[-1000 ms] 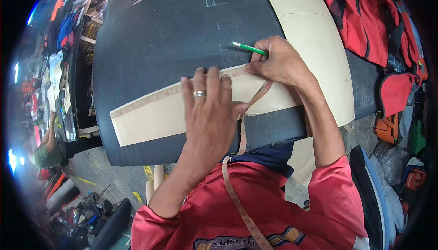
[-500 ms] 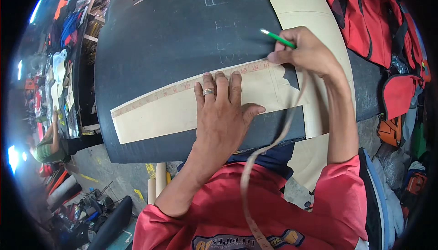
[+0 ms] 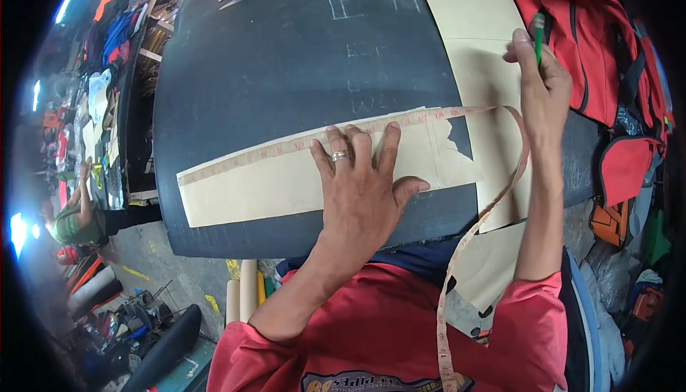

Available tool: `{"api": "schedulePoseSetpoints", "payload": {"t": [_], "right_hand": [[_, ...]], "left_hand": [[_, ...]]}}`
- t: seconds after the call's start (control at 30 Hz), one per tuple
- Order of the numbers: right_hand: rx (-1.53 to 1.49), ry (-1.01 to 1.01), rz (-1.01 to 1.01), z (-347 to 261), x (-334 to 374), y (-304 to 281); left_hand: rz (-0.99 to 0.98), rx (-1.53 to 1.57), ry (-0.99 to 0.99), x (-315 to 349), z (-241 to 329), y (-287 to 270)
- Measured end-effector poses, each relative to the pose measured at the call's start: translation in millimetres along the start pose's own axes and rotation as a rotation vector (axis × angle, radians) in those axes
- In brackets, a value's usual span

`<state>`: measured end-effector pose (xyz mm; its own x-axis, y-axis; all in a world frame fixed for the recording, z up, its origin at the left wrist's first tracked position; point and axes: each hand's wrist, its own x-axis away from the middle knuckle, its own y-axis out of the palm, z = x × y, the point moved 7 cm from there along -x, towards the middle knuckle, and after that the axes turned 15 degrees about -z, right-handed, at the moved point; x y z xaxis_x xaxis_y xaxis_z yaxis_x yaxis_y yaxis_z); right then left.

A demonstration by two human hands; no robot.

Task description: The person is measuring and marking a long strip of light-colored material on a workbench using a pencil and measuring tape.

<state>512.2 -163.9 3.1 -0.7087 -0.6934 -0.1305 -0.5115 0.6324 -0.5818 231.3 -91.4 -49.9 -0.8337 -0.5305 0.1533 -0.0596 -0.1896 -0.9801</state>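
While the left hand (image 3: pixel 363 195) lies flat, fingers parted, across the pale ribbon measuring tape (image 3: pixel 279 150) and long cream paper strip (image 3: pixel 250 192), the half-curled right hand (image 3: pixel 544 95), at 2 o'clock, grips a slim green pencil (image 3: pixel 539 45). Strip lies on the black table (image 3: pixel 286 70), narrower end toward 9 o'clock.

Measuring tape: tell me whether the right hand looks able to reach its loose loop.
Likely yes: the measuring tape curves beside the right forearm with nothing seen covering that loop, though the right hand holds a green pencil.
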Motion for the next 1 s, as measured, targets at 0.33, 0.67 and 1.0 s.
{"api": "schedulePoseSetpoints", "payload": {"t": [0.33,0.67,1.0], "right_hand": [[-0.58,-0.049,-0.586,-60,38,143],[-0.382,-0.138,-0.558,-31,39,151],[-0.205,-0.313,-0.558,-34,39,153]], "left_hand": [[-0.032,-0.024,-0.011,-1,4,4],[-0.017,-0.072,-0.022,0,1,8],[-0.027,-0.031,-0.009,-1,3,5]]}}
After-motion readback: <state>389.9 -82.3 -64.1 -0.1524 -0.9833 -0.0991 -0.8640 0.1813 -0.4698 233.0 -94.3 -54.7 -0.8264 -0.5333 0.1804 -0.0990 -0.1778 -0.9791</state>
